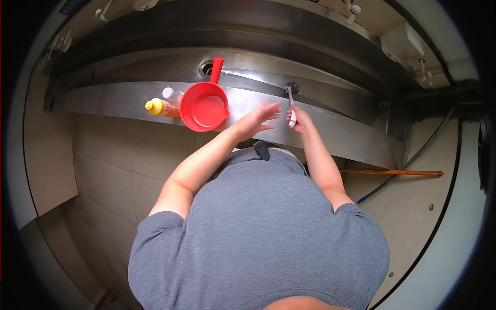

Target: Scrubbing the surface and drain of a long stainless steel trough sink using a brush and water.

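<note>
My right hand [299, 119] grips the pale handle of a scrubbing brush [291, 101]. The brush's dark head, which looks like steel wool, is over the stainless steel trough sink [329, 99]. My left hand [260, 119] is held above the sink's front ledge with its fingers apart, slightly blurred and with nothing in it. To its left a red plastic dipper [204, 107] rests on the ledge, its handle pointing toward the drain [207, 69]. Beside the dipper are a yellow-capped bottle [164, 107] with orange contents and a clear bottle with a white cap [169, 93], both partly hidden.
Taps [353, 13] and a white dispenser [403, 40] line the far wall. On the right, a wooden stick [395, 172] and a dark hose or cable [422, 151] reach out past the sink's end. Tiled surfaces [104, 143] show at the left below the ledge.
</note>
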